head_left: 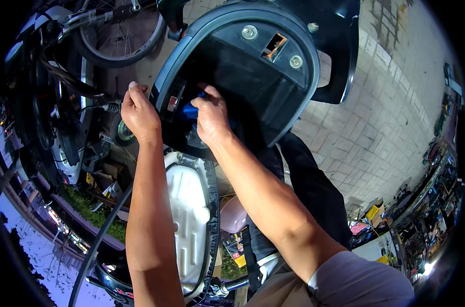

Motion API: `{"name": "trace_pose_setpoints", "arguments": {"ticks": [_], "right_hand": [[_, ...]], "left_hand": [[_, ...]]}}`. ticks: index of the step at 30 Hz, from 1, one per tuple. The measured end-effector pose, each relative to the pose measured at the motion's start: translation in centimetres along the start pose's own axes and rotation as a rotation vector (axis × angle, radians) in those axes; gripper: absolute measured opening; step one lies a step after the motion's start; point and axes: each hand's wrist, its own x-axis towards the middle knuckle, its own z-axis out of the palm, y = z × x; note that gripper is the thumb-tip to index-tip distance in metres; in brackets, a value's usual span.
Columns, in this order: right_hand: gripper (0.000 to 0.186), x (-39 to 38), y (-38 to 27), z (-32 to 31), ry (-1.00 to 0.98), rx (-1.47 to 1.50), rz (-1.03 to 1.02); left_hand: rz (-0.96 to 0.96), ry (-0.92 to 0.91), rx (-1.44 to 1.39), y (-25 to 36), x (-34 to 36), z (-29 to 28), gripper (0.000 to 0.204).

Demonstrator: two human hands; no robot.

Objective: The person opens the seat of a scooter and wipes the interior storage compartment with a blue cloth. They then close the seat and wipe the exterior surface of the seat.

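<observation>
Both forearms rose from below, past a white seat underside. Right hand pinched a blue tool inside the black scooter compartment (dark within); left hand, fingertips pressed together, gripped its rim.

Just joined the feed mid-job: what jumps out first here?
A big black scooter compartment fills the top centre, with the right hand inside it on a blue part. The left hand pinches something small at its left edge. Below, between the forearms, lies a white seat underside.
</observation>
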Motion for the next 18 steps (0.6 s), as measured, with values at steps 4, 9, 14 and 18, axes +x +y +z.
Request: {"name": "trace_pose_setpoints", "arguments": {"ticks": [4,9,14,18], "right_hand": [[0.051,-0.5,1.6,-1.2,-0.060,-0.260,-0.169],[0.049,0.2,3.6,-2.5,-0.067,-0.675,-0.168],[0.037,0.1,3.9,-1.3,0.103,-0.098,0.228],[0.042,1.6,4.7,-2.0,0.059,0.547,0.448]], "left_hand": [[-0.008,-0.004,0.017,0.4,-0.2,0.2,0.046],[0.013,-0.014,0.028,0.8,-0.1,0.4,0.045],[0.020,-0.016,-0.002,-0.4,0.3,-0.1,0.044],[0.044,-0.026,0.008,-0.2,0.4,0.2,0.044]]}}
